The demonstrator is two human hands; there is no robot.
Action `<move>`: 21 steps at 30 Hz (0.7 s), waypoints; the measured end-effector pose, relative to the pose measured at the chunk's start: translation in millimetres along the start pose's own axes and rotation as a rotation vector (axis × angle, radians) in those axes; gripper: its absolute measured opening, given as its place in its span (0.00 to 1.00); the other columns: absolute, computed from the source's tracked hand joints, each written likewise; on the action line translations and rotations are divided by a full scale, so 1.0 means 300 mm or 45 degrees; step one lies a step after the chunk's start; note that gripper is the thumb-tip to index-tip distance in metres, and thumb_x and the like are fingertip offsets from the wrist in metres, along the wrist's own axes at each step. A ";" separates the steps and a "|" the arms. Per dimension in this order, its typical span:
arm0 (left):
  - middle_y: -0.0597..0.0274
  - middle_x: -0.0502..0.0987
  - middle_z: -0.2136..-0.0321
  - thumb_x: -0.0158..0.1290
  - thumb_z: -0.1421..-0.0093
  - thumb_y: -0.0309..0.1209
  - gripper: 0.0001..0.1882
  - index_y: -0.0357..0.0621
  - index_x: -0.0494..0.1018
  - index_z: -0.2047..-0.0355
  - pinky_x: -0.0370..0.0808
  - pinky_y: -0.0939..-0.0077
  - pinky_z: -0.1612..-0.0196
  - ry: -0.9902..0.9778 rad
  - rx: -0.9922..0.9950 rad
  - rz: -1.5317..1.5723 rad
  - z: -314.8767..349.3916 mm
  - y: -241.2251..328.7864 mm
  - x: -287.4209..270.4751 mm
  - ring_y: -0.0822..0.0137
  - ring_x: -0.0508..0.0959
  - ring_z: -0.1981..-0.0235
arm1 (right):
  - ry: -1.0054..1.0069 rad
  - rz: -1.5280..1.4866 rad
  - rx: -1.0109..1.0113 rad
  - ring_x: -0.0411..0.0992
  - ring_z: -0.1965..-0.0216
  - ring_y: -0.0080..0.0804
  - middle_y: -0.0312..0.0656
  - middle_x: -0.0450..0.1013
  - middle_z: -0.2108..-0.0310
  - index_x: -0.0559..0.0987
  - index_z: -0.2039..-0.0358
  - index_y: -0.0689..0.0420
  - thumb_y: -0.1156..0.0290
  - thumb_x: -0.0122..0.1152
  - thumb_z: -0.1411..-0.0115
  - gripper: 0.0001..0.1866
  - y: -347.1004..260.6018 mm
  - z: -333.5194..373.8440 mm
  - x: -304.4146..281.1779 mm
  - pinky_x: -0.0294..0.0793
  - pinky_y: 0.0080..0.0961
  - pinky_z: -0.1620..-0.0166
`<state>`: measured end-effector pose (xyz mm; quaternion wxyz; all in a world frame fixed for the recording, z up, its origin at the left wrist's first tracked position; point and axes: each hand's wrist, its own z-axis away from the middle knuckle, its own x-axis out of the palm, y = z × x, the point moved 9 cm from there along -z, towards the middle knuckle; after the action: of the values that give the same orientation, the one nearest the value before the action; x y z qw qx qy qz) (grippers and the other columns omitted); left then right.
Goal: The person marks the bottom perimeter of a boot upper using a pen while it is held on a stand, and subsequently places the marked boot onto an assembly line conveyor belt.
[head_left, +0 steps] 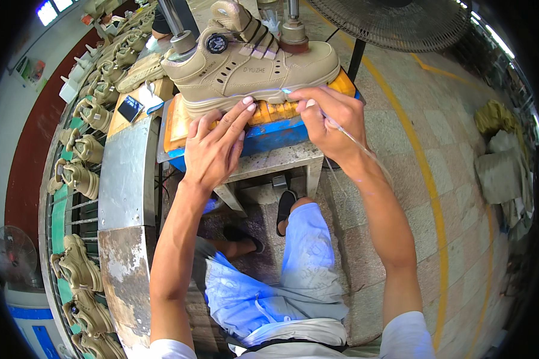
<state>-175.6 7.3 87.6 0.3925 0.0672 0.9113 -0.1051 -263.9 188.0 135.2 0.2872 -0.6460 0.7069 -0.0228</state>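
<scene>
Head view: a beige shoe with a black dial stands, toe to the right, on a grooved yellow pad set in a blue metal base. Two upright metal rods come down at its heel and toe ends. The right hand grips a thin, pale-tipped applicator with a clear tube, its tip at the sole's upper edge. The left hand is open, its fingertips resting along the sole and pad. At left, a long metal rack with a green bed holds rows of beige shoes. Beside it are white, box-like plastic containers; their contents cannot be made out. A wood-topped desk carries a dark, flat rectangular device.
</scene>
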 end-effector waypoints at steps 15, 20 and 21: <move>0.70 0.77 0.36 0.57 0.41 0.26 0.29 0.52 0.77 0.37 0.71 0.64 0.46 0.091 0.248 0.122 0.024 -0.094 0.002 0.58 0.74 0.54 | 0.013 0.098 -0.037 0.79 0.76 0.44 0.45 0.81 0.72 0.86 0.64 0.57 0.76 0.59 0.45 0.10 -0.025 0.042 -0.131 0.78 0.36 0.73; 0.46 0.77 0.46 0.52 0.36 0.19 0.19 0.38 0.77 0.44 0.71 0.52 0.40 0.340 -0.044 0.319 0.131 -0.259 0.010 0.45 0.77 0.45 | -0.001 0.136 -0.048 0.79 0.77 0.43 0.46 0.80 0.74 0.85 0.68 0.55 0.74 0.59 0.44 0.07 -0.051 0.051 -0.200 0.78 0.35 0.74; 0.45 0.77 0.47 0.51 0.34 0.20 0.17 0.37 0.77 0.45 0.71 0.52 0.39 0.449 -0.193 0.227 0.135 -0.295 -0.018 0.44 0.76 0.45 | 0.016 0.155 -0.061 0.79 0.77 0.42 0.46 0.80 0.74 0.85 0.68 0.56 0.74 0.59 0.44 0.07 -0.047 0.055 -0.224 0.78 0.35 0.74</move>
<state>-161.6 -88.5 76.6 0.2386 0.1353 0.9616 0.0124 -244.2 253.4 152.5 0.2678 -0.6085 0.7470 0.0076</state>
